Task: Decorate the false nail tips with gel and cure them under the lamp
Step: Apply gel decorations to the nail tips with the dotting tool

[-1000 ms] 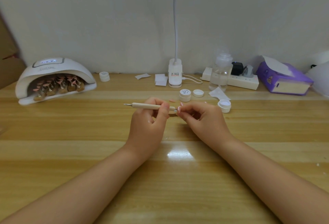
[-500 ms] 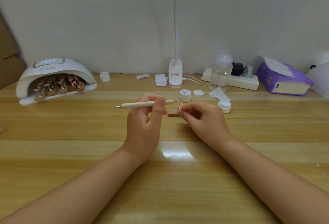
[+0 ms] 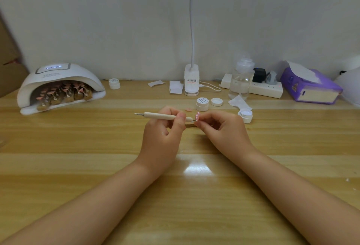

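At the middle of the wooden table, my left hand (image 3: 162,137) grips a cream dotting pen (image 3: 161,116) held level, its right tip touching a pink nail tip (image 3: 197,117) with white dots. My right hand (image 3: 222,129) pinches that nail tip on its holder, which the fingers mostly hide. An open gel pot (image 3: 245,115) stands just right of my right hand. A white curing lamp (image 3: 58,86) at the far left holds several pink nail tips on stands (image 3: 64,93).
A closed gel pot (image 3: 202,104) and a loose lid (image 3: 216,101) sit behind my hands, a loose pink tip (image 3: 188,110) beside them. Further back are a desk lamp base (image 3: 191,80), a clear bottle (image 3: 241,81), a power strip (image 3: 261,88), wipes (image 3: 240,102), a purple tissue box (image 3: 309,86).
My left hand has moved the pen rightwards, bringing its tip onto the nail tip. My right hand has lifted the nail tip slightly towards the pen.
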A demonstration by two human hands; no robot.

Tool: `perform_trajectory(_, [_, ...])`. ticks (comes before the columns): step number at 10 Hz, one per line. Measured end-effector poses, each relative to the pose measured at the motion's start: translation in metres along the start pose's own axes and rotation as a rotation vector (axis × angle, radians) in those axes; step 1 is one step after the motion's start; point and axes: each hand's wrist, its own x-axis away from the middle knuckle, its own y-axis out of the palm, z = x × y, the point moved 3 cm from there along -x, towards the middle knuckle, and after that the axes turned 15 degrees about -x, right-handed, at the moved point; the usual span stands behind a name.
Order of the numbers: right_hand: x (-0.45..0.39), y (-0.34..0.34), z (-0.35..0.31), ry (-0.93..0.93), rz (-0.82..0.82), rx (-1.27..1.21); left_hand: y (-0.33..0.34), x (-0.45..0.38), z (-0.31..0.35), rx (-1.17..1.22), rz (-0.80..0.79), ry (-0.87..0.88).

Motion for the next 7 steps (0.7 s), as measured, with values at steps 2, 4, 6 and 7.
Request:
perform_trajectory(2, [0.0001, -0.0003, 0.0001, -0.009, -0.008, 0.012, -0.0004, 0.0000, 0.0004, -0.002, 0.007, -0.003])
perform_trajectory(4, [-0.0002, 0.0000, -0.0012, -0.026, -0.016, 0.025, -0.0002, 0.0003, -0.0006, -0.010, 0.000, -0.008])
perform_trajectory(6, [-0.0001, 0.0000, -0.0013, -0.026, -0.017, 0.022, -0.0002, 0.0000, -0.0009, -0.021, 0.003, -0.008])
perform_trajectory(7, [0.0007, 0.0004, -0.0012, -0.028, -0.022, 0.024, 0.0001, 0.0001, -0.0009, -0.029, 0.000, -0.007])
